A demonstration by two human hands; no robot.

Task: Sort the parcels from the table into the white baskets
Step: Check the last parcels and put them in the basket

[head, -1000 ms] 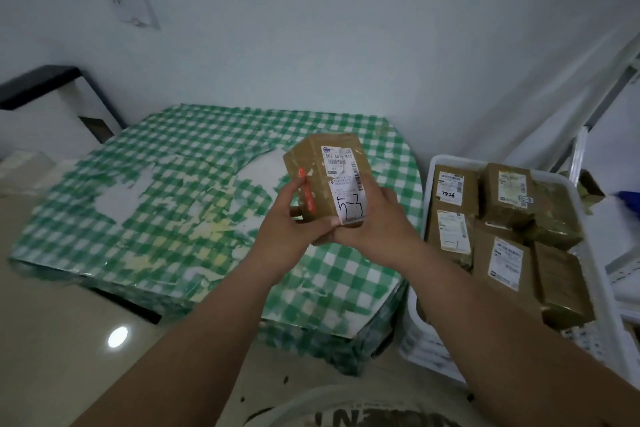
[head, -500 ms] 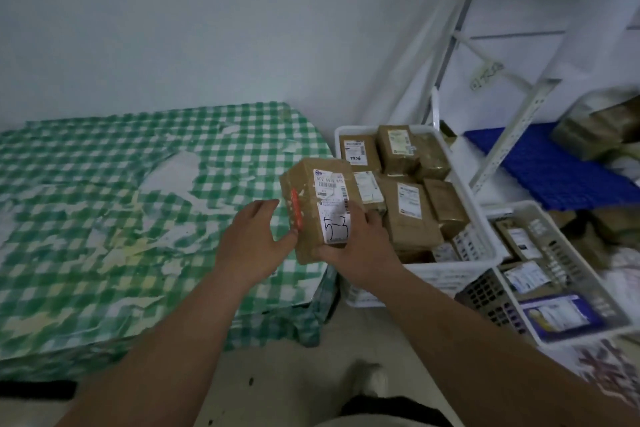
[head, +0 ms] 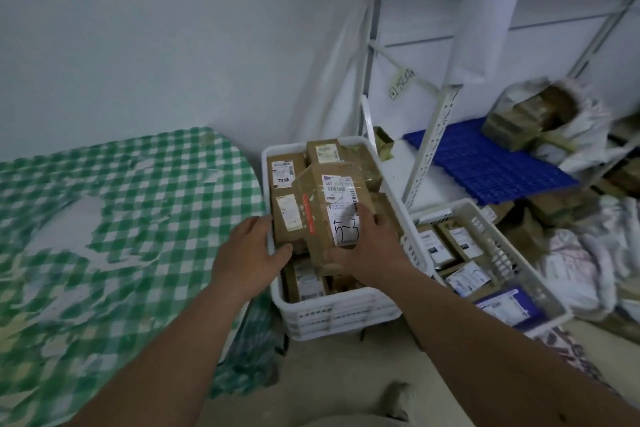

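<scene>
Since half a second ago the brown taped cardboard parcel point(head: 329, 215) with its white shipping label has travelled off the table and now hangs over the nearer white plastic basket point(head: 341, 317), and the left hand has come away from it.

Right hand point(head: 369, 253) grips the parcel's lower right corner, fingers curled over the label marked "5-3", thumb underneath. Left hand point(head: 249, 255) is spread and relaxed at the parcel's nine o'clock, holding nothing, fingertips at the basket's rim.

Under the parcel lie other brown labelled parcels point(head: 287, 215), nearly filling the basket. At three o'clock a second white basket point(head: 519, 274) holds flatter packets; beyond it, at one o'clock, stands a white metal rack point(head: 429, 149) with a blue slatted shelf point(head: 485, 163). At nine o'clock is the green-and-white checked tablecloth point(head: 121, 218).

One hand carries the box, so it is probably light; the carton looks stiff, the glossy tape slippery. Hold across opposite edges or corners rather than the taped faces.
</scene>
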